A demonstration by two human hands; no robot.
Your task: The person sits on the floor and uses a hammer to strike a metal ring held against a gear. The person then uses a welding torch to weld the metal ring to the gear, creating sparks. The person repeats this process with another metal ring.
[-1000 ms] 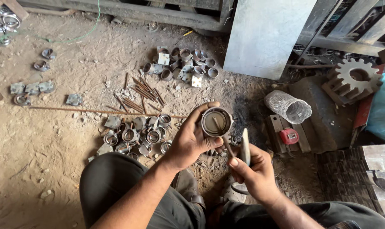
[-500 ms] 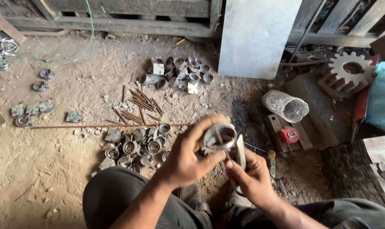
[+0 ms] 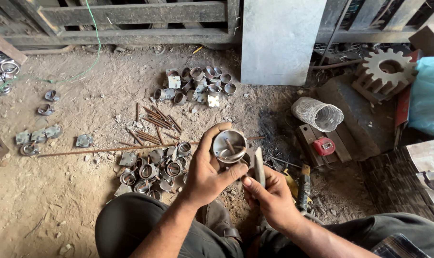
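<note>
A: How much room is around the hands?

B: Little. A pile of metal rings (image 3: 152, 167) lies just to their left and a long thin rod (image 3: 107, 150) runs across the dirt beyond; bare ground opens further left.

A: And the hands?

B: The left hand (image 3: 205, 172) curls its fingers around a short metal ring (image 3: 229, 146), held above the ground, opening tilted up. The right hand (image 3: 273, 193) grips a flat metal file (image 3: 259, 166) upright just beside it.

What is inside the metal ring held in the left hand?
A thin metal pin crosses the inside of the metal ring gripped by the left hand. The ring's underside is hidden by the fingers.
</note>
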